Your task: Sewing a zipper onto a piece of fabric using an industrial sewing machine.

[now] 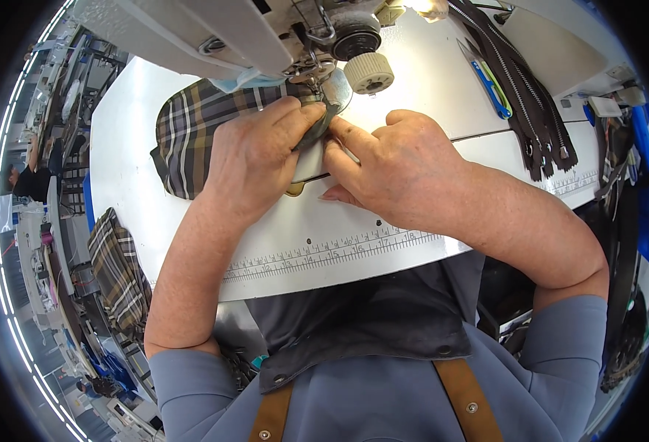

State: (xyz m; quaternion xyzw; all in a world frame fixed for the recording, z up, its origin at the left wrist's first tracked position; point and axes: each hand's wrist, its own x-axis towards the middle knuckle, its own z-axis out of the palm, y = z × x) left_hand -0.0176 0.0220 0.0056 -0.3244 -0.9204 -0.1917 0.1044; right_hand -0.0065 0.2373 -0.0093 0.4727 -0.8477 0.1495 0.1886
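Together, left hand (254,158) and right hand (398,166) fingers pinch plaid fabric (192,125) under the sewing machine (214,29).

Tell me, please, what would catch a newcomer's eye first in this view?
First, the two bare hands meeting at the middle: the left hand and right hand pinch a plaid fabric piece under the sewing machine head at the top. Next, a bundle of dark zippers lying at the upper right of the white table.
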